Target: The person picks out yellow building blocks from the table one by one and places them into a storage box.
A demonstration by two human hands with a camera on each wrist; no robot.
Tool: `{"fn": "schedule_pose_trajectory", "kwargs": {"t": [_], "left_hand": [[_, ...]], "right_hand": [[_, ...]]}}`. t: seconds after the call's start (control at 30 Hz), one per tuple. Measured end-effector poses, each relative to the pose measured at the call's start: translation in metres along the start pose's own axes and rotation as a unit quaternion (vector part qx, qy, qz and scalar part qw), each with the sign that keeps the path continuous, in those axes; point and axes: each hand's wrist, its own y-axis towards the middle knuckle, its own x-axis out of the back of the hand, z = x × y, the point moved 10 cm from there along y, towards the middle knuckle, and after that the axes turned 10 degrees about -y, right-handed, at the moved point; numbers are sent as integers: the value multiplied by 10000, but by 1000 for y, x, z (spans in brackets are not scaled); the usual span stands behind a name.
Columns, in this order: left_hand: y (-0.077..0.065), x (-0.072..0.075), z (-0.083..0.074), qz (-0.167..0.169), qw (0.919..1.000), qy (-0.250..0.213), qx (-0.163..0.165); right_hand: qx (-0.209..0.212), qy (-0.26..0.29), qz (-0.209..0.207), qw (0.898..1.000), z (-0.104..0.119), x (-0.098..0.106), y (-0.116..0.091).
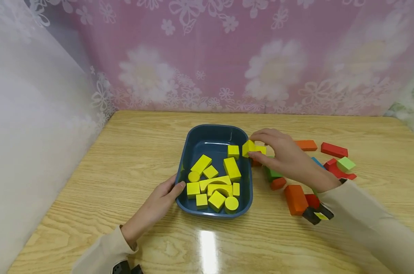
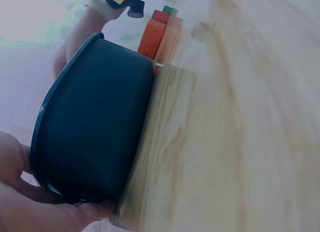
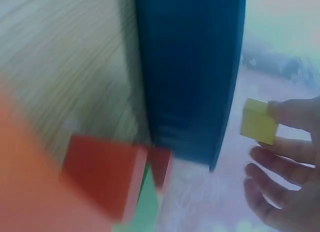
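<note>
A dark blue tray [image 1: 210, 133] holds several yellow blocks, among them cubes, cylinders, arches and a long rectangular block [image 1: 232, 169]. My left hand [image 1: 164, 195] grips the tray's left rim, thumb over the edge; in the left wrist view its fingers lie against the tray's outer wall [image 2: 100, 107]. Over the tray's right rim, my right hand [image 1: 278, 150] pinches a yellow cube [image 1: 248, 147] between thumb and fingertips. The right wrist view shows that same cube [image 3: 259, 121] held above the tray's rim level, with the other fingers loosely bent.
Right of the tray lie several loose blocks: an orange block [image 1: 296, 199], a red bar [image 1: 334, 150], a light green block [image 1: 346, 164], a red arch [image 1: 340, 171] and a yellow block [image 1: 260, 150]. The wooden table [image 1: 135, 152] meets a pink flowered curtain [image 1: 207, 76] behind.
</note>
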Motion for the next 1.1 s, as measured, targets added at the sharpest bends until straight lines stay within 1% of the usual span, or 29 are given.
{"fn": "schedule_pose_trajectory", "kwargs": {"t": [0.1, 0.2, 0.3, 0.43, 0.53, 0.6, 0.7, 0.77, 0.83, 0.93, 1.0, 1.1], "left_hand": [[0, -1, 0, 9, 10000, -46, -48], [0, -1, 0, 7, 9999, -86, -69], [1, -1, 0, -6, 9999, -61, -85], [1, -1, -1, 17, 10000, -16, -88], [1, 0, -1, 13, 10000, -3, -80], [0, 1, -1, 1, 10000, 13, -76], [0, 1, -2, 7, 10000, 24, -73], [0, 1, -2, 24, 10000, 24, -76], [0, 1, -2, 28, 10000, 2, -66], [0, 1, -1, 8, 10000, -13, -37], [-1, 1, -1, 4, 10000, -42, -13], [-1, 0, -1, 48, 10000, -76, -23]], "right_hand": [[320, -421, 479, 9975, 13, -16, 13], [570, -960, 886, 9898, 20, -31, 23], [528, -1270, 1202, 9832, 20, -40, 30], [358, -1516, 1568, 9753, 18, -46, 33], [418, -1547, 1592, 9741, 20, -45, 32], [461, -1446, 1402, 9784, 22, -40, 33], [386, -1174, 989, 9874, 19, -25, 32], [315, -1023, 696, 9918, 12, -14, 31], [260, -923, 598, 9936, 2, -7, 30], [194, -881, 683, 9936, -17, -7, 27], [95, -897, 940, 9915, -31, -15, 23], [-21, -1001, 1416, 9848, -49, -31, 15]]}}
